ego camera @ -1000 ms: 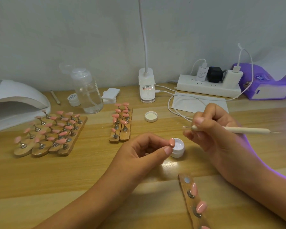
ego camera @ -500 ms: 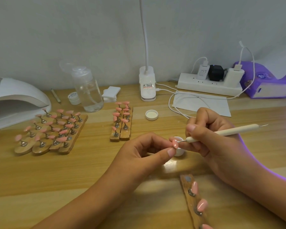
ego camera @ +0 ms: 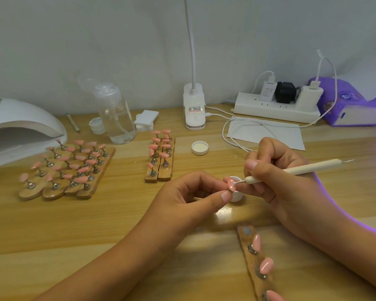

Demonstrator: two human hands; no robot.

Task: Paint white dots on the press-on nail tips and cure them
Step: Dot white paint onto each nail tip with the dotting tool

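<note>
A second ago my right hand (ego camera: 278,177) held the dotting tool (ego camera: 295,170) level and clear of everything. It has since swung down and in, and its metal point now touches the pink nail tip (ego camera: 231,185), where a small white mark shows. So I judge the paint is going on, and the dotting of this tip is under way.

My left hand (ego camera: 182,198) has barely moved. Its fingers (ego camera: 225,196) pinch the nail tip's stand from below and behind, thumb in front, so the tip stands just past my left fingertips and right at the tool's point. My right fingers (ego camera: 251,165) are curled tight round the tool near its front end, like a pen.

The open white gel pot (ego camera: 237,198) sits on the worktop (ego camera: 96,224) directly behind and under both sets of fingertips, mostly hidden by them.

The wooden strip (ego camera: 254,257) below my right wrist has one bare magnet, likely this tip's place. The curing lamp (ego camera: 20,127) is well apart to the left, so curing is not yet begun.
</note>
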